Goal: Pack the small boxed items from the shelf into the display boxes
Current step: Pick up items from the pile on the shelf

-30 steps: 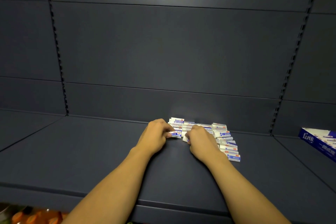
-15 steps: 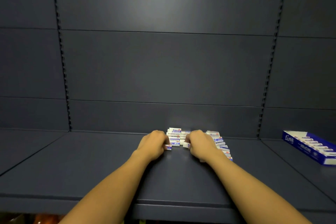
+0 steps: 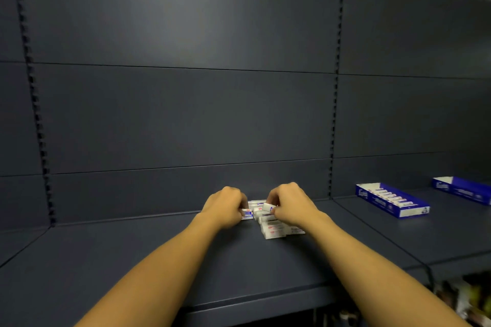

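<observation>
A cluster of small white boxed items point(image 3: 271, 228) with blue and red print lies on the dark shelf point(image 3: 159, 252) near the back panel. My left hand point(image 3: 225, 207) is curled over the cluster's left end and grips small boxes there. My right hand point(image 3: 289, 204) pinches one small white box, raised slightly above the pile. A blue display box point(image 3: 390, 200) holding a row of the same items sits on the shelf to the right. A second blue display box point(image 3: 462, 190) stands farther right, cut by the frame edge.
Dark back panels with slotted uprights point(image 3: 332, 114) rise behind the shelf. A seam point(image 3: 372, 228) separates this shelf section from the right one. Packaged goods point(image 3: 462, 302) show on a lower shelf at bottom right.
The view has swung up and left, bringing both display boxes into sight. My right hand has lifted a small box off the pile; my left hand stays on the cluster's left end.
</observation>
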Demonstrator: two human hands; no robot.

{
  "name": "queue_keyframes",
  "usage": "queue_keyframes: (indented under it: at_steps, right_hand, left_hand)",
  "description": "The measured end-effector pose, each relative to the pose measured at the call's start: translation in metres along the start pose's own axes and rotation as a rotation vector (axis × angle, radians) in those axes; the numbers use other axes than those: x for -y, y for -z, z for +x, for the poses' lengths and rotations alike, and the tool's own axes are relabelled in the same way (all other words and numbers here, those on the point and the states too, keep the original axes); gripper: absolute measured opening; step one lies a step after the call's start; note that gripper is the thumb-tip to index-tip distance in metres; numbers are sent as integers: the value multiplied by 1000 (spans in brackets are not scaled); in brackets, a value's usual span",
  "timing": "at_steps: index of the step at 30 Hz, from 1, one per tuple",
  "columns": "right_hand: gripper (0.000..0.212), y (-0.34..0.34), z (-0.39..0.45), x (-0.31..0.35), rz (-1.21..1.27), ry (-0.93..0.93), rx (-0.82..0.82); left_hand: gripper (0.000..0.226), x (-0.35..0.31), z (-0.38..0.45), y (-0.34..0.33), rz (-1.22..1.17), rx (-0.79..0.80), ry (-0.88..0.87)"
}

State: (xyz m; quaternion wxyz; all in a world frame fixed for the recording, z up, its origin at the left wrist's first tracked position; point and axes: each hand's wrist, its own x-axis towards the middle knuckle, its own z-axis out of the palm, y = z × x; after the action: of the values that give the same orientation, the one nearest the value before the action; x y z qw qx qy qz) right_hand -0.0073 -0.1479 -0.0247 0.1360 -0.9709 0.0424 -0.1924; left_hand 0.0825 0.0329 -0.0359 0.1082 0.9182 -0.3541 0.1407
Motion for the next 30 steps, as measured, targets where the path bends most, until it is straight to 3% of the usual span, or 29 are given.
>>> queue_keyframes:
  at_steps: [10, 30]
  right_hand:
    - [20, 40, -47, -65, -21, -96, -12]
    - [17, 121, -160, -231, -29, -124, 63]
  left_hand:
    - [22, -80, 18, -15, -90, 14, -104]
    - [21, -282, 24, -54, -243, 89, -58]
